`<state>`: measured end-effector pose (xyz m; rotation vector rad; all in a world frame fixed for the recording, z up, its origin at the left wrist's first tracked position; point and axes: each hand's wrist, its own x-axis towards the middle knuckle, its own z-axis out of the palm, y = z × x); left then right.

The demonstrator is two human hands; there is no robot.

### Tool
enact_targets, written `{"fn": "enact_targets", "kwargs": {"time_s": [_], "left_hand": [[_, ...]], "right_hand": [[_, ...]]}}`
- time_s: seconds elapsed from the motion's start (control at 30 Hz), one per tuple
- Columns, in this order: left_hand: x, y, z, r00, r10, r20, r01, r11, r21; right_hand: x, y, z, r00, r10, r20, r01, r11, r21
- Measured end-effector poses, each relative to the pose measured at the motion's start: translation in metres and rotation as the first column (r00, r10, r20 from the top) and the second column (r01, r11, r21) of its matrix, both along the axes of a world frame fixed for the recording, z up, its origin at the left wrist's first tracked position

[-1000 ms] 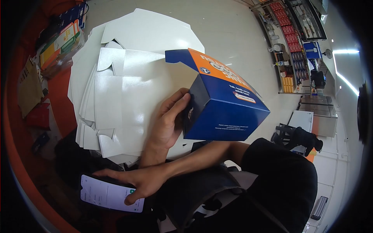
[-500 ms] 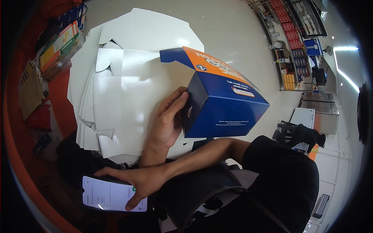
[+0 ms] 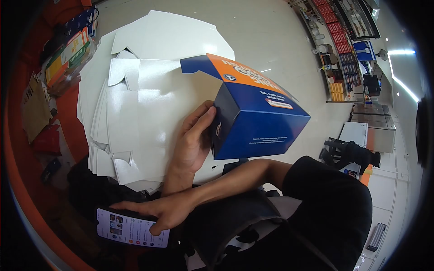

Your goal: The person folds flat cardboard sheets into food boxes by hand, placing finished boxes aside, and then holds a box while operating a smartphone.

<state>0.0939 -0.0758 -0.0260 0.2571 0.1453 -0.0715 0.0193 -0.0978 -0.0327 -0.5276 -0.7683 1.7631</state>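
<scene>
A folded blue-and-orange cardboard box (image 3: 257,126) is held up by my left hand (image 3: 192,135), thumb on the near side and fingers behind its edge. One of the box's flaps (image 3: 195,64) sticks out to the left. My right forearm crosses in front of my left wrist. In my right hand (image 3: 169,211) is a smartphone (image 3: 120,228) with its lit screen towards me; the thumb lies over the screen and the other fingers are mostly hidden. White flat cardboard blanks (image 3: 149,104) lie stacked below the box.
On the left, packages (image 3: 70,54) and a brown paper item (image 3: 36,108) lie on an orange surface (image 3: 70,117). Shelves (image 3: 337,49) with red, blue and yellow boxes stand at upper right. A black stool (image 3: 346,153) and a white table (image 3: 355,135) are at right.
The phone's screen has changed from a mostly white page to one with small pictures and a list. My thumb has shifted slightly upward on it. The box has moved slightly left.
</scene>
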Motion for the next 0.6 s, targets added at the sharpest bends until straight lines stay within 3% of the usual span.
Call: {"fn": "enact_targets", "kwargs": {"time_s": [0.2, 0.6], "left_hand": [[0.000, 0.001, 0.002, 1.000, -0.008, 0.019, 0.007, 1.000, 0.005], [-0.001, 0.002, 0.001, 1.000, 0.011, 0.023, -0.011, 1.000, -0.002]], "right_hand": [[0.012, 0.000, 0.012, 0.978, 0.143, -0.154, -0.154, 0.986, -0.060], [0.007, 0.000, 0.006, 0.993, 0.107, -0.043, -0.106, 0.994, 0.024]]}}
